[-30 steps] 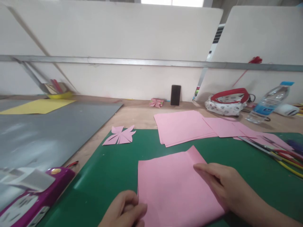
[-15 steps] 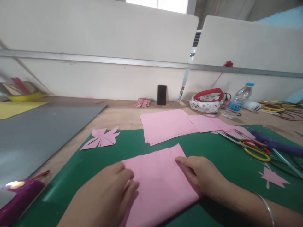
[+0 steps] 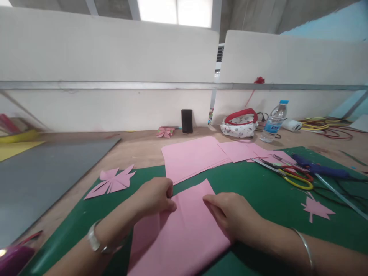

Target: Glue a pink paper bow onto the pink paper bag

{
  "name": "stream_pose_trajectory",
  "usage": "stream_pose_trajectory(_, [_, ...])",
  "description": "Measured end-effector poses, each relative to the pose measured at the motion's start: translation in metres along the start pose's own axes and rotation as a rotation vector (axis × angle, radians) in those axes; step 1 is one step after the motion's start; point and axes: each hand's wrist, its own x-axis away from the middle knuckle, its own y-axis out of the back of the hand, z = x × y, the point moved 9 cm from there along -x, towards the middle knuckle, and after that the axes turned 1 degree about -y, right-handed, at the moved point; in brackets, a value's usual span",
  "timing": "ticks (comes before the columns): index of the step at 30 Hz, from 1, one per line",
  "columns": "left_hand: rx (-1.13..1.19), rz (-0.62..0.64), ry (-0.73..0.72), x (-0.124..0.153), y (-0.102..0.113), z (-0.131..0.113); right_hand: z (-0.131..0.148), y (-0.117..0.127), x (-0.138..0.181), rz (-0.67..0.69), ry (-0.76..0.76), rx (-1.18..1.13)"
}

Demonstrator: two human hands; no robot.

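A folded sheet of pink paper [image 3: 184, 230] lies in front of me on the green cutting mat [image 3: 244, 184]. My left hand [image 3: 158, 195] is closed on the paper's far left edge, thumb against its upper side. At the far right edge, my right hand [image 3: 230, 212] pinches the same sheet between thumb and fingers. The side nearest me bends over in a rounded fold. Cut pink paper petals [image 3: 113, 180] rest at the mat's left, and a smaller pink cutout [image 3: 317, 209] lies to the right of my right hand.
Behind the sheet lie stacked pink papers [image 3: 192, 157]. Scissors [image 3: 296, 180] and a blue glue gun [image 3: 319, 166] with its cord are at the right. A phone [image 3: 186, 121], a pouch [image 3: 240, 124] and a water bottle [image 3: 274, 122] stand further back. A grey board [image 3: 57, 176] covers the left.
My left hand has moved forward and right along the paper's far edge, and its bracelet now shows. My right hand keeps its pinch. The camera view has shifted.
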Motion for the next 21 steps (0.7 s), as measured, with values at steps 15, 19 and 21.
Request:
stream_pose_trajectory(15, [0.298,0.143,-0.098,0.005,-0.025,-0.015,-0.043,0.018,-0.013,-0.030,-0.246,-0.070])
stream_pose_trajectory(19, [0.271,0.053,-0.127,0.014,-0.020,-0.022,-0.038,0.015,-0.012,-0.032,-0.198,-0.021])
stream_pose_trajectory(21, [0.321,0.072,-0.150,0.018,-0.021,-0.026,-0.038,0.015,-0.012,-0.038,-0.190,-0.060])
